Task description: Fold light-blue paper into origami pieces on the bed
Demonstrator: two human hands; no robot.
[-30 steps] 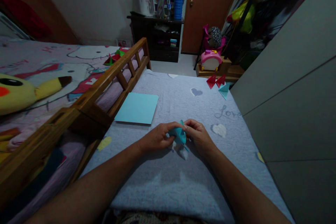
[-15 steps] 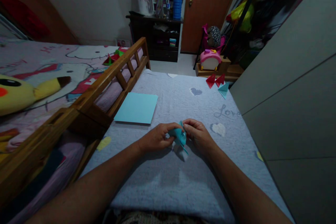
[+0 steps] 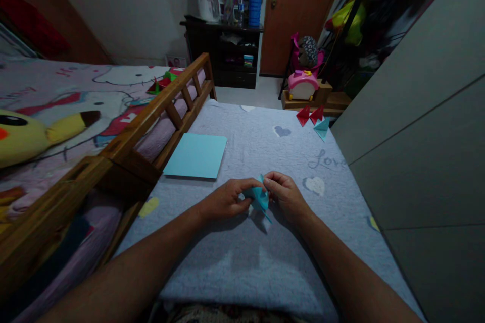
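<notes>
A small folded piece of light-blue origami paper [image 3: 259, 199] is between my two hands, just above the bed. My left hand [image 3: 234, 197] pinches its left side, thumb below and index finger along the top. On the right, my right hand [image 3: 282, 192] grips the paper's upper right edge between thumb and fingers. Pointed flaps stick out at the top and bottom. My fingers partly cover the folds. Left of and beyond my hands lies a stack of light-blue paper sheets [image 3: 197, 155].
Two red folded paper pieces [image 3: 303, 116] and a light-blue folded piece [image 3: 322, 128] rest at the bed's far right corner. A wooden rail [image 3: 159, 98] runs along the left, with a yellow plush toy [image 3: 30, 136] beyond it. A pale cabinet [image 3: 417, 126] borders the right side.
The view has shifted very slightly. Both hands keep the same grip on the folded paper, with hardly any movement.
</notes>
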